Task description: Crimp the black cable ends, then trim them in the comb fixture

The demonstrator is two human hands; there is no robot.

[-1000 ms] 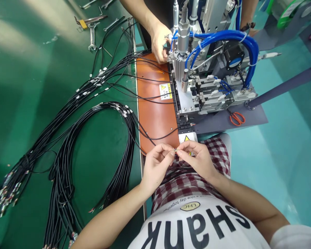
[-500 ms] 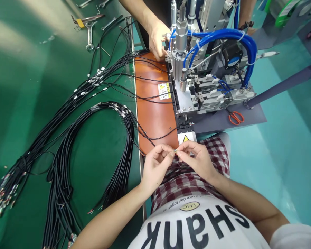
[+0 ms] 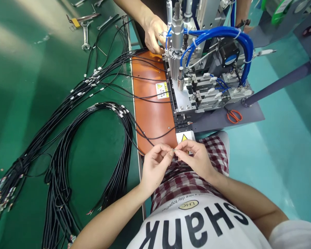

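My left hand and my right hand meet above my lap, at the near end of the brown sheet. Thumb and forefinger of each are pinched on the thin coloured wires at a cable's end. Only a short bit of these wires shows between the fingertips. A black cable crosses the sheet toward my left hand; its end is hidden there. Another black cable runs into the black holder at the machine's edge, its stripped wire tips sticking out on the right.
A metal machine with blue air hoses stands ahead. A co-worker's hand is at its far left side. Black cable bundles lie on the green table. Wrenches lie farther back; red-handled scissors rest on the grey base.
The view has shifted slightly, so the surroundings sit a little farther left. My hands stay pinched together on the wires, with only small finger movement.
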